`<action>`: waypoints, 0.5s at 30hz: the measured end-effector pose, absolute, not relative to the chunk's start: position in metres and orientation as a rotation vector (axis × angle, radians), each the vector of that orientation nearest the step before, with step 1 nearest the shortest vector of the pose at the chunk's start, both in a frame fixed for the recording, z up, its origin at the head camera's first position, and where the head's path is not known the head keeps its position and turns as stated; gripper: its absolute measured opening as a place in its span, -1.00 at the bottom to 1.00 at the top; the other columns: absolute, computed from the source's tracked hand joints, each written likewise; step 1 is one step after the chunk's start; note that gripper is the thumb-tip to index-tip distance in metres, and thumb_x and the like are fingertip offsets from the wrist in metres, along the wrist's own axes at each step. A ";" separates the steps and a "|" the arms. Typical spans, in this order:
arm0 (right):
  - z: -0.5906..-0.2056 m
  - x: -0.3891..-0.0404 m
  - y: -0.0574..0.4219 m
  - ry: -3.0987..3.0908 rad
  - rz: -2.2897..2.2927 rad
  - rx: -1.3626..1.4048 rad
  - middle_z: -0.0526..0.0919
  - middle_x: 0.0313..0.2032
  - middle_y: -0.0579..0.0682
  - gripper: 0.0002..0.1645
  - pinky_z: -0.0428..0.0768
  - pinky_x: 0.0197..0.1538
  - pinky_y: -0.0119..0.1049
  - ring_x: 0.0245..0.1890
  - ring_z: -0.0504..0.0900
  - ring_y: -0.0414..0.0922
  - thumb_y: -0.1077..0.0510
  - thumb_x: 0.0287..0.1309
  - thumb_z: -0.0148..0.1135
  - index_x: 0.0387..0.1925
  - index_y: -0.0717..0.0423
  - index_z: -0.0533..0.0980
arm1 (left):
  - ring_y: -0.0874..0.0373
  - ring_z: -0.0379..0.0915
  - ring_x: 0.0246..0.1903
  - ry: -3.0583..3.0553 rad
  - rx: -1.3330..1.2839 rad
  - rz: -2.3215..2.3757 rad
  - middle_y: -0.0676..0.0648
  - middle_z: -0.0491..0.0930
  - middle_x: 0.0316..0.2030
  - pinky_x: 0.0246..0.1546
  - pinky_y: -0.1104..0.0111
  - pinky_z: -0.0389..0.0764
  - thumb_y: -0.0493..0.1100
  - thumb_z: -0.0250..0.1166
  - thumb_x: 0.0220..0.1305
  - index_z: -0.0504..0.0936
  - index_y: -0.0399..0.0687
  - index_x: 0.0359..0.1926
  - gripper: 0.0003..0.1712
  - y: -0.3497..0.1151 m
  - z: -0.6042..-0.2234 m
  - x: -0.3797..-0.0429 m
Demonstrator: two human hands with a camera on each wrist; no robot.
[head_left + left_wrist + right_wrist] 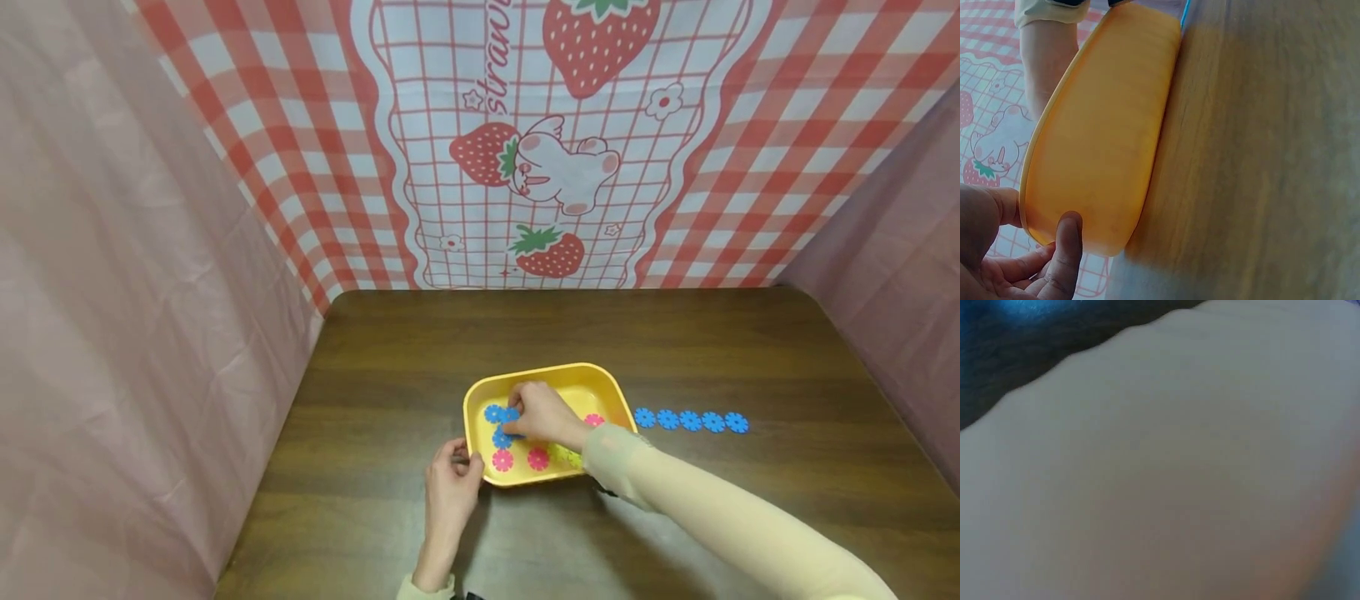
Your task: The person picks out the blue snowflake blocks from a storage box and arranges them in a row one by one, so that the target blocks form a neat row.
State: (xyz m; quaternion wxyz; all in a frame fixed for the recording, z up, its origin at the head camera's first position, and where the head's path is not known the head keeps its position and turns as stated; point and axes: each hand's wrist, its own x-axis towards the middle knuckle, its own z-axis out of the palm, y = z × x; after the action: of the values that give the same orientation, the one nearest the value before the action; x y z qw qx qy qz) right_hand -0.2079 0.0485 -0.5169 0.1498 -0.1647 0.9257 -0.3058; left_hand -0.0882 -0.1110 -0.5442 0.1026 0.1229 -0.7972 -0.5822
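Observation:
A yellow plastic tray [551, 372] rests on the table with flat flower-shaped discs inside. My left hand [452, 483] grips its near left corner; in the left wrist view, one finger hooks over the rim and another presses the outer wall [1100, 144]. My right hand [547, 415] reaches into the tray from the right, pinching a blue snowflake disc [511, 414] between thumb and fingers. Close by lie other blue discs [493, 413] and pink discs [502, 460]. Yellow-green discs [570, 457] are partly hidden under the right forearm. Pale blur fills the right wrist view.
Several blue discs [691, 421] form a row on the brown wooden table [390, 350], running right from the tray. A strawberry-print checked cloth [420, 167] hangs behind the table, and pink curtains [135, 333] flank it.

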 end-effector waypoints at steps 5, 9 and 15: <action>-0.505 -0.204 0.053 2.653 -0.906 -0.492 0.58 -0.47 -0.06 -0.57 0.53 -0.33 -0.30 -0.47 0.50 -0.15 0.08 -0.13 0.63 -0.27 0.21 0.61 | 0.23 0.56 -0.61 -2.356 0.368 -1.711 -0.09 0.60 -0.40 -0.68 0.40 0.56 -0.37 0.31 0.13 0.63 -0.41 -0.12 -0.73 -0.110 -0.544 -0.088; -0.495 -0.203 0.060 2.679 -0.917 -0.511 0.60 -0.41 -0.03 -0.54 0.54 -0.28 -0.28 -0.43 0.50 -0.14 0.07 -0.13 0.63 -0.22 0.21 0.63 | 0.23 0.57 -0.60 -2.353 0.370 -1.701 -0.10 0.61 -0.41 -0.66 0.40 0.56 -0.37 0.32 0.12 0.63 -0.41 -0.12 -0.73 -0.110 -0.544 -0.088; -0.477 -0.203 0.077 2.703 -0.943 -0.538 0.56 -0.39 -0.01 -0.57 0.52 -0.30 -0.27 -0.41 0.46 -0.11 0.11 -0.07 0.59 -0.18 0.22 0.62 | 0.22 0.56 -0.61 -2.345 0.356 -1.700 -0.10 0.61 -0.41 -0.69 0.41 0.55 -0.38 0.31 0.12 0.62 -0.42 -0.12 -0.73 -0.109 -0.545 -0.088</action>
State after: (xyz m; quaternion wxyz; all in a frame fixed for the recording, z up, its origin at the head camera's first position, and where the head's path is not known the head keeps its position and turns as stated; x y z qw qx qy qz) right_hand -0.2029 0.0768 -0.4772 0.1141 -0.1836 0.9219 -0.3216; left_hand -0.0883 -0.1095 -0.5447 0.1118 0.1214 -0.7986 -0.5789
